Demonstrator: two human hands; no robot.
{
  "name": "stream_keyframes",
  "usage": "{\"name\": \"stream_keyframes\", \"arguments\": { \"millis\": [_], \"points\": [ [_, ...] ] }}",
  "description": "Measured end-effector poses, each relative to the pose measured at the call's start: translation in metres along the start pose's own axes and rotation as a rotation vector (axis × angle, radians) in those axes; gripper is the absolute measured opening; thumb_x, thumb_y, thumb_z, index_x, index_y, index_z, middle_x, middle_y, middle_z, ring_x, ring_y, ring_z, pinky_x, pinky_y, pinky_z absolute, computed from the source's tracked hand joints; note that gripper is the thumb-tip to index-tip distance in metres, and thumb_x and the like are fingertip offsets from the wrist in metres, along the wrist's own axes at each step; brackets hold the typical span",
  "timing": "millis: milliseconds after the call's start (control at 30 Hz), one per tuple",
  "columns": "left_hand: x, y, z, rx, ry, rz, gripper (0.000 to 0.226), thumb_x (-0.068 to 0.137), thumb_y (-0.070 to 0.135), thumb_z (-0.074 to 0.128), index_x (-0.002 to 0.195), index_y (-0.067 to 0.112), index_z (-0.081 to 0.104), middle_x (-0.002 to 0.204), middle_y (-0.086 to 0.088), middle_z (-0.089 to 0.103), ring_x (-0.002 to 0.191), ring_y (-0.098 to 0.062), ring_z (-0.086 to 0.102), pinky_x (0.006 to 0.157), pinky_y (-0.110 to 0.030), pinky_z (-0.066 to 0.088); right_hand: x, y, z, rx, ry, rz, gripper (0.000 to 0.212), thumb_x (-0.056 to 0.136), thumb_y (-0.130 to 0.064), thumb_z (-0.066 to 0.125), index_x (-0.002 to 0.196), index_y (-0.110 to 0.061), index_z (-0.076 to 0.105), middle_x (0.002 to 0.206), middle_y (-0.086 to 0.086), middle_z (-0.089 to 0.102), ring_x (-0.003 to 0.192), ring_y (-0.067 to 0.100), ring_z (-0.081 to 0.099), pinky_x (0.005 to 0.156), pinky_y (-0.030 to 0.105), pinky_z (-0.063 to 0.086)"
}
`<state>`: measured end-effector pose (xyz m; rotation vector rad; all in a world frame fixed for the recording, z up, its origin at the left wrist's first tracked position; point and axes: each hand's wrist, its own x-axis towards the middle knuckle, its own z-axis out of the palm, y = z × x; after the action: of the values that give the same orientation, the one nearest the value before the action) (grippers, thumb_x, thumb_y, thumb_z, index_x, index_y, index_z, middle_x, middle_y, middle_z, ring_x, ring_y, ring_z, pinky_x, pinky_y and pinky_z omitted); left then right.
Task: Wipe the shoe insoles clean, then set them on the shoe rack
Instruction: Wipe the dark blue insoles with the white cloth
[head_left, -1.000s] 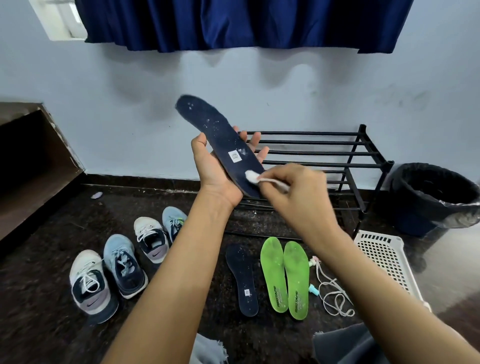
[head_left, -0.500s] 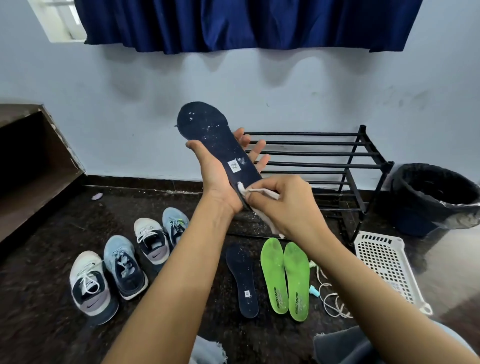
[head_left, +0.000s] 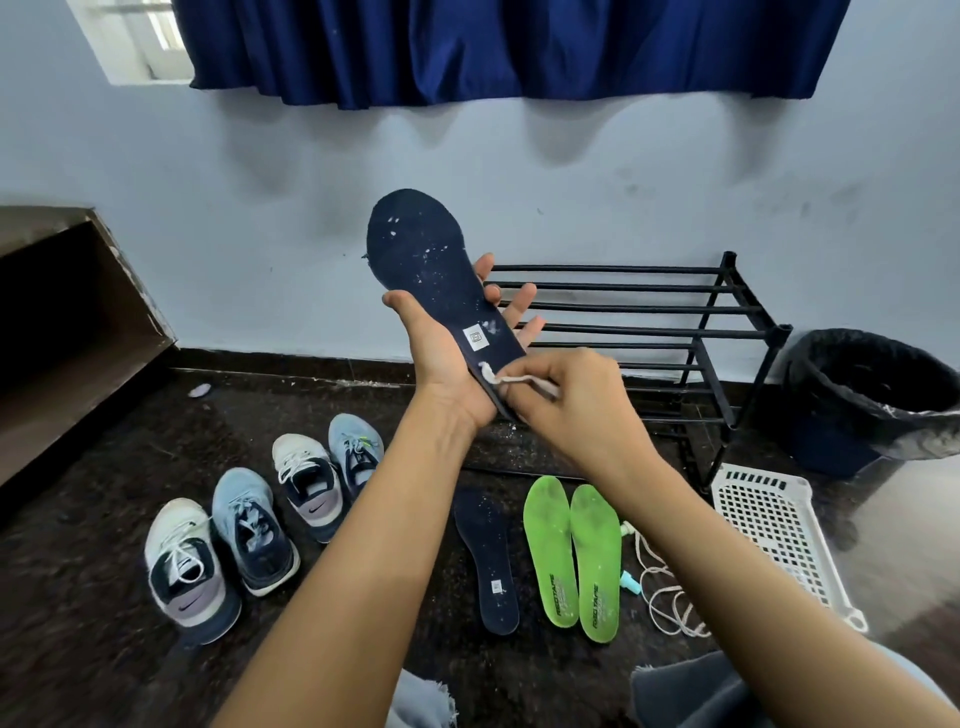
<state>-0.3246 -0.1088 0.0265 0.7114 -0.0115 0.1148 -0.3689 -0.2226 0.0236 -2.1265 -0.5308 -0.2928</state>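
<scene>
Your left hand (head_left: 447, 358) holds the dark blue insole (head_left: 421, 260) upright in front of the wall. The thumb is on its left edge and the fingers are spread behind it. Your right hand (head_left: 576, 410) pinches a small white cloth (head_left: 498, 378) against the heel end. The toe end stands free above your grip, and its white flecks suggest most of the wiping is yet to do.

Watch the hold. The insole looks thin and bendy, so a hard press at the heel against that light, open-fingered support could buckle it. It could also slide out of your palm onto the gritty floor (head_left: 104, 597) and get dirty again. The cloth is only a small wad, so it may smear flecks rather than lift them, or slip from your fingertips. Loosened bits would likely drop onto the second dark insole (head_left: 488, 561) and the two green insoles (head_left: 571, 556), which lie on the floor just below, by the front edge of the shoe rack (head_left: 649, 312). No insole is on the rack yet.

Your left forearm rises from the lower left with the palm cupped toward the insole. Your right forearm comes in from the lower right, knuckles toward you and fingers curled on the cloth.
</scene>
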Motion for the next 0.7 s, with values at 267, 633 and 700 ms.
{"name": "stream_keyframes", "arguments": {
  "millis": [267, 633, 700],
  "points": [
    [0.001, 0.002, 0.004, -0.013, -0.03, -0.003, 0.099, 0.08, 0.084, -0.002, 0.117, 0.017, 0.061, 0.068, 0.002, 0.052, 0.09, -0.023, 0.069, 0.101, -0.055, 0.038, 0.007, 0.01, 0.007, -0.329, 0.195, -0.164, 0.01, 0.078, -0.005, 0.064, 0.083, -0.007, 0.073, 0.077, 0.011, 0.064, 0.069, 0.03, 0.061, 0.065, 0.029, 0.039],
    [0.001, 0.006, -0.003, -0.064, -0.009, 0.007, 0.096, 0.081, 0.084, 0.001, 0.121, 0.016, 0.058, 0.07, 0.0, 0.052, 0.09, -0.025, 0.07, 0.094, -0.053, 0.045, 0.001, 0.001, 0.008, -0.047, 0.149, -0.052, 0.01, 0.08, -0.013, 0.067, 0.078, -0.017, 0.075, 0.073, -0.002, 0.07, 0.067, 0.012, 0.061, 0.062, 0.015, 0.041],
    [-0.002, 0.001, 0.0, -0.038, -0.001, -0.005, 0.097, 0.082, 0.083, 0.001, 0.121, 0.015, 0.058, 0.07, 0.0, 0.05, 0.087, -0.024, 0.07, 0.091, -0.048, 0.044, 0.006, 0.004, 0.014, -0.166, 0.177, -0.105, 0.011, 0.08, -0.009, 0.063, 0.079, -0.012, 0.074, 0.075, 0.005, 0.069, 0.068, 0.022, 0.062, 0.066, 0.027, 0.042]
  ]
}}
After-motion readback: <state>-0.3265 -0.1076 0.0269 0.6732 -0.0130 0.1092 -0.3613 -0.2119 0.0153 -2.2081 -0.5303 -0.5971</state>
